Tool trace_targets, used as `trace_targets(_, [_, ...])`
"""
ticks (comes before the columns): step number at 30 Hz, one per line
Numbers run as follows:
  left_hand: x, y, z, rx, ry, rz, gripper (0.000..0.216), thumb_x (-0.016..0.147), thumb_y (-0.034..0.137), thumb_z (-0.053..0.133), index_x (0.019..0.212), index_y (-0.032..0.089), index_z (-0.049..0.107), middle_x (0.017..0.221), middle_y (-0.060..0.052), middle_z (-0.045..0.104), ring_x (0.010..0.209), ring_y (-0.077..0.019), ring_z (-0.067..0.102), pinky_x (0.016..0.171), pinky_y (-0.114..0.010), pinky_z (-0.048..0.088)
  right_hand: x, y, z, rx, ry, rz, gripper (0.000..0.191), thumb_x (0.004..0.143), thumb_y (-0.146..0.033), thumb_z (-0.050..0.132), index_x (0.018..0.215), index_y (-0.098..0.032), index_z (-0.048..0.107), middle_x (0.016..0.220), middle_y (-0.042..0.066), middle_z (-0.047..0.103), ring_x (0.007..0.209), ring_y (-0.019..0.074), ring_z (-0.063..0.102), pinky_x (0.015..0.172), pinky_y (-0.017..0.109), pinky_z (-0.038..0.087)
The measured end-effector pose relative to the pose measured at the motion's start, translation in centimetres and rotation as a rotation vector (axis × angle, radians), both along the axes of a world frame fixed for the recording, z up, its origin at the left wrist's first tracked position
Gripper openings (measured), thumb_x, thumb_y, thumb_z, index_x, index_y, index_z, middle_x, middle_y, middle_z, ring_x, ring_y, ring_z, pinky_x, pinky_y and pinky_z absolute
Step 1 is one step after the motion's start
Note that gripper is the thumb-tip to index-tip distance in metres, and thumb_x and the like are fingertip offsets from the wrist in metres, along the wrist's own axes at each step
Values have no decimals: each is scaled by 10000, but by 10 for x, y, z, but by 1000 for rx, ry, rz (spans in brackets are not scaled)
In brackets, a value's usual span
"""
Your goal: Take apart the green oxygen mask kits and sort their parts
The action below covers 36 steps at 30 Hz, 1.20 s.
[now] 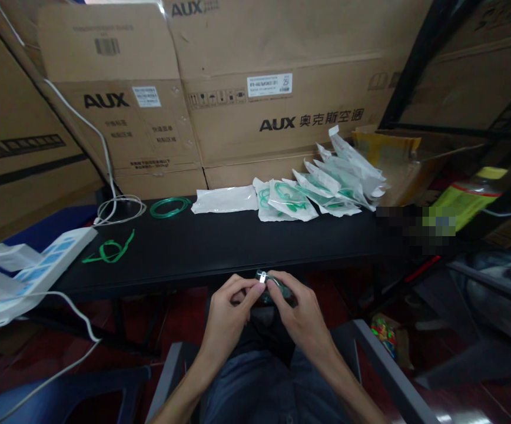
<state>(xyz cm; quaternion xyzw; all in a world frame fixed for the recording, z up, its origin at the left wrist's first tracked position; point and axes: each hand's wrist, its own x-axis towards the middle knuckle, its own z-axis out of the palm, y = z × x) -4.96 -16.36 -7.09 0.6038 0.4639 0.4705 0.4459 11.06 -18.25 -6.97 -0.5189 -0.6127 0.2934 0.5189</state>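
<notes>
Above my lap, near the table's front edge, both hands pinch a small clear greenish plastic piece (277,288) that looks like a breathing mask. A shiny metal strip (262,277) shows at its top, between the fingertips. My left hand (233,300) is closed, thumb and index finger at the strip's left side. Closed as well, my right hand (295,300) grips the plastic from the right. The fingers hide much of the piece. On the table beyond lie a coil of green tubing (170,207) and a knotted green strap (110,251).
A flat white packet (224,200) and several clear-and-white pouches (288,200) with green contents line the back of the black table (185,241). At left sits a power strip (39,274) with cables. A yellow-capped bottle (470,197) leans at right. Cardboard boxes (282,141) wall the back.
</notes>
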Motion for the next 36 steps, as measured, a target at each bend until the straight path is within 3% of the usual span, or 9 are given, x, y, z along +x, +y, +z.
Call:
trace_targets(11, [5, -2, -3, -22, -69, -21, 300, 903, 474, 728, 891, 181, 792, 798, 22, 536, 468, -36, 437, 423, -201, 309, -3, 0, -4, 59, -65, -31, 243, 970, -250, 529, 1049, -221, 757, 955, 59, 775, 907, 213, 729, 834, 290, 529])
trace_targets(18, [-1, 1, -1, 78, 17, -100, 232, 918, 418, 730, 882, 203, 807, 808, 5, 580, 589, -81, 484, 514, -209, 373, 7, -3, 7, -18, -65, 23, 206, 955, -227, 533, 964, -201, 737, 916, 29, 754, 848, 181, 695, 795, 257, 479])
trace_targets(22, [-10, 2, 3, 229, 157, -10, 138, 876, 309, 803, 972, 217, 765, 892, 4, 615, 655, -97, 517, 570, -210, 411, 10, -4, 11, -89, -61, 83, 211, 974, -265, 543, 947, -197, 741, 880, 18, 746, 809, 179, 678, 759, 261, 463])
trace_targets(25, [-17, 4, 7, 424, 288, -100, 203, 937, 244, 739, 1139, 265, 736, 1169, -37, 688, 967, -163, 656, 792, -247, 524, 12, -6, 12, -136, -45, 143, 250, 1001, -311, 528, 993, -206, 754, 901, 17, 762, 840, 189, 691, 771, 266, 473])
trace_targets(28, [-23, 5, 10, 505, 346, -284, 251, 986, 241, 684, 1226, 304, 724, 1304, -35, 713, 1208, -203, 648, 1044, -335, 492, 15, -6, 13, -171, -32, 193, 284, 1018, -349, 518, 998, -210, 765, 848, 13, 754, 853, 203, 700, 794, 278, 486])
trace_targets(32, [-28, 7, 12, 513, 385, -348, 382, 924, 283, 769, 1299, 305, 700, 1304, -39, 743, 1197, -224, 683, 1051, -359, 510, 17, -7, 17, -212, -25, 224, 341, 1037, -393, 495, 919, -204, 753, 801, 18, 735, 775, 196, 684, 730, 285, 485])
trace_targets(36, [-31, 7, 12, 509, 347, -288, 354, 911, 257, 781, 1259, 290, 724, 1250, -29, 772, 1150, -213, 713, 1023, -333, 535, 21, -9, 21, -240, 5, 263, 266, 1023, -440, 544, 1079, -216, 678, 830, 0, 726, 696, 166, 657, 659, 267, 487])
